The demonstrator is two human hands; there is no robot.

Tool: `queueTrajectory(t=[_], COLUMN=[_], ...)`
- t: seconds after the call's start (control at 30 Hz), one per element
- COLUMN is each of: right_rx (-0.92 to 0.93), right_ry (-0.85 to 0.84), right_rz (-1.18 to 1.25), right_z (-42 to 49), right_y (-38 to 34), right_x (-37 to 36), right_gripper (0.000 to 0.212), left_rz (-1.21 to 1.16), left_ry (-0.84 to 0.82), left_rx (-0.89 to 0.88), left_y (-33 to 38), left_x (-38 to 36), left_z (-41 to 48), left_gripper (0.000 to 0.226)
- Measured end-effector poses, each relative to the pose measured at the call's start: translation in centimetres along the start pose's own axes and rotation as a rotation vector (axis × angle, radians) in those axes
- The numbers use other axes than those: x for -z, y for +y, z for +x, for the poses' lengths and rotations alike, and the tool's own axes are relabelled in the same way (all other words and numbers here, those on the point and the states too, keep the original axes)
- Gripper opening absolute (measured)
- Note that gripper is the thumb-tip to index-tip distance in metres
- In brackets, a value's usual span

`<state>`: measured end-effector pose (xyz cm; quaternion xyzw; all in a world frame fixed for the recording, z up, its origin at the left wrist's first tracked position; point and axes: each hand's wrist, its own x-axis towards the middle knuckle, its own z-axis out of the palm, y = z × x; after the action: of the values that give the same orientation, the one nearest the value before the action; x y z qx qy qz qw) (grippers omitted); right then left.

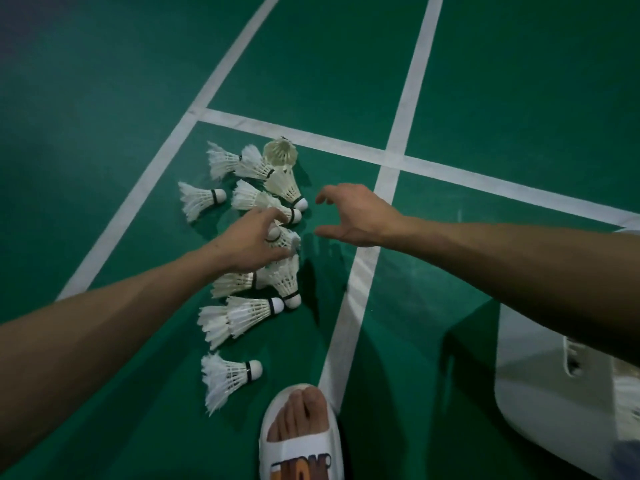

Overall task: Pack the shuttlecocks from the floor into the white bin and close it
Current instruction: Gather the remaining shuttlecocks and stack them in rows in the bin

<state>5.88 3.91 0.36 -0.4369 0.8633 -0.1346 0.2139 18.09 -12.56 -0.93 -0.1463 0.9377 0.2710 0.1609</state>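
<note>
Covering most of the head view, the green court floor (pixel 104 98) is crossed by white court lines (pixel 398 147); 4 separate line runs counted. White bin (pixel 540 382): 1, at lower right on the floor, partly cut by the frame edge and partly behind the right forearm; its side shows a slotted handle opening. Whether its lid is on cannot be told. Bare forearms: 2, reaching forward from the lower corners. White slide sandal (pixel 298 441): 1, bottom centre, toes exposed, orange lettering on the strap, touching a court line.

Shuttlecocks (pixel 239 315): about 12 counted, white-feathered with white cork tips, lying in a loose column on the floor left of the near vertical line, well apart from the bin. Several overlap, so the count is approximate.

Left hand (pixel 249 244): grip pressed around one shuttlecock (pixel 282 239) in the middle of the column, cork by the fingers. Right hand (pixel 356 216): grip spread, thumb and fingers apart, holding nothing, hovering just right of the column.
</note>
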Motion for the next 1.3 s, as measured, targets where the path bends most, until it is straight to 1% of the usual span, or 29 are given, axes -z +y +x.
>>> queueTrajectory(t=[0.13, 0.23, 0.3, 0.4, 0.47, 0.53, 0.6, 0.67, 0.77, 0.83, 0.9, 0.93, 1.0, 1.07, 1.1, 1.17, 1.23, 1.3], right_rx=[0.100, 0.145, 0.160, 0.186, 0.210, 0.217, 0.211, 0.202, 0.201, 0.222, 0.232, 0.233, 0.253, 0.263, 0.262, 0.249, 0.247, 0.249], right_ry=[0.023, 0.046, 0.058, 0.071, 0.046, -0.010, -0.054, -0.034, 0.019, -0.013, -0.060, -0.059, -0.025, -0.033, -0.046, -0.050, -0.027, 0.015], right_rz=[0.018, 0.018, 0.013, -0.007, -0.024, -0.031, -0.036, -0.086, -0.157, -0.150, -0.138, -0.143, -0.158, -0.147, -0.137, -0.127, -0.113, -0.068], right_z=[2.5, 4.6, 5.9, 7.4, 7.8, 8.0, 8.0, 8.1, 8.7, 9.2, 9.3, 9.3, 9.1, 9.0, 8.9, 8.8, 8.6, 8.5], right_y=[-1.1, -2.0, -2.1, -1.7, -1.3, -0.8, -0.5, -0.2, 0.2, 0.1, -0.2, -0.2, -0.1, 0.1, 0.2, 0.2, 0.1, 0.1], right_x=[0.3, 0.4, -0.1, -1.0, -1.3, -1.7, -2.3, -2.8, -2.8, -2.6, -2.6, -2.6, -2.8, -2.9, -2.9, -3.0, -2.9, -2.7], right_gripper=[0.055, 0.064, 0.070, 0.069, 0.066, 0.065, 0.064, 0.068, 0.080, 0.083, 0.078, 0.074, 0.064, 0.061, 0.062, 0.059, 0.048, 0.035], left_rz=[-0.125, -0.120, -0.111, -0.213, -0.267, -0.288, -0.287, -0.250, -0.103, -0.042, -0.047, -0.082, -0.191, -0.244, -0.252, -0.272, -0.337, -0.307], left_ry=[0.025, -0.003, 0.038, 0.122, 0.131, 0.142, 0.164, 0.206, 0.278, 0.276, 0.221, 0.190, 0.169, 0.185, 0.196, 0.234, 0.281, 0.346], left_rx=[-0.023, -0.048, -0.046, 0.005, 0.023, 0.031, 0.029, 0.012, 0.000, 0.016, 0.022, 0.016, -0.017, -0.051, -0.048, -0.027, 0.021, 0.049], left_y=[-0.5, -1.1, -1.6, -1.9, -2.1, -2.2, -2.2, -2.1, -2.1, -2.3, -2.5, -2.5, -2.3, -2.0, -1.9, -1.8, -1.7, -1.9], left_x=[-0.5, -1.0, -1.4, -1.4, -1.3, -1.3, -1.4, -1.6, -1.9, -1.8, -1.5, -1.3, -1.0, -0.8, -0.7, -0.7, -0.6, -0.3], left_z=[0.0, -0.1, 0.0, 0.4, 0.8, 1.0, 1.1, 1.0, 1.0, 1.1, 1.3, 1.5, 1.9, 2.1, 2.1, 1.9, 1.8, 2.0], left_gripper=[0.079, 0.090, 0.089, 0.077, 0.070, 0.068, 0.069, 0.071, 0.076, 0.081, 0.083, 0.080, 0.064, 0.049, 0.045, 0.046, 0.050, 0.041])
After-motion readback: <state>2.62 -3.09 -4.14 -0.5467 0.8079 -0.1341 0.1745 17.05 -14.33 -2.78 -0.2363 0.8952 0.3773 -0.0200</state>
